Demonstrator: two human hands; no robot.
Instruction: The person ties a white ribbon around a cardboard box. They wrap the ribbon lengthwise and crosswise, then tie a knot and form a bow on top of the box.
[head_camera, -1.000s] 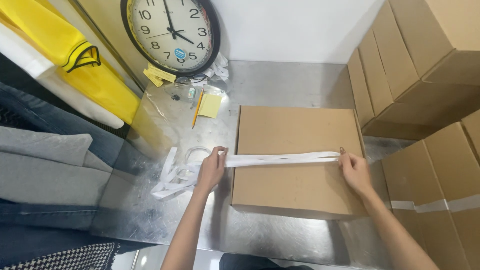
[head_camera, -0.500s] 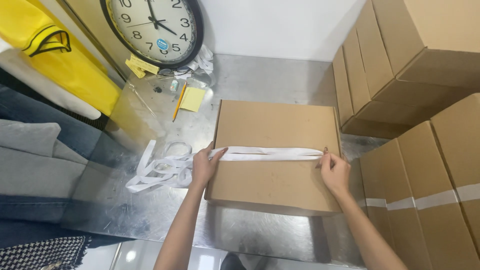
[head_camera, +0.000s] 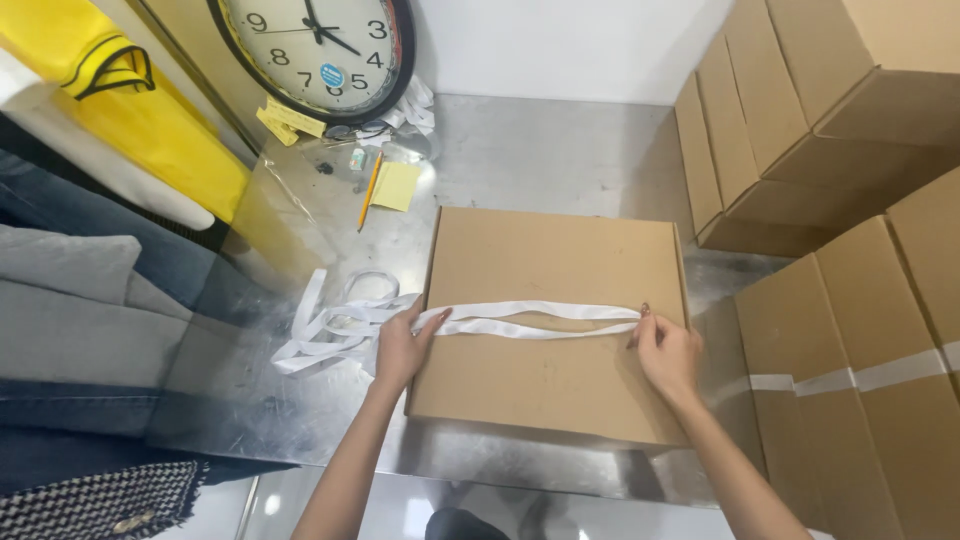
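Flat brown cardboard box (head_camera: 550, 320) lying closed on steel worktop (head_camera: 540, 150), roughly centred. White strap (head_camera: 530, 318) stretched across box lid from left edge to right edge, two strands showing, slightly slack in the middle. Left hand (head_camera: 398, 348) at box's left edge, fingers pinching the strap where it leaves the lid. Right hand (head_camera: 668, 352) at box's right edge, fingers closed on the strap's other end, thumb side pressing on the lid. Loose coil of the same white strap (head_camera: 335, 330) heaped on worktop just left of the box. Round wall clock (head_camera: 320, 50) propped at the back left; yellow sticky pad (head_camera: 396, 186) and pencil (head_camera: 368, 192) just beneath it. Stacked cardboard boxes (head_camera: 850, 130) at right, near the lid's right edge.
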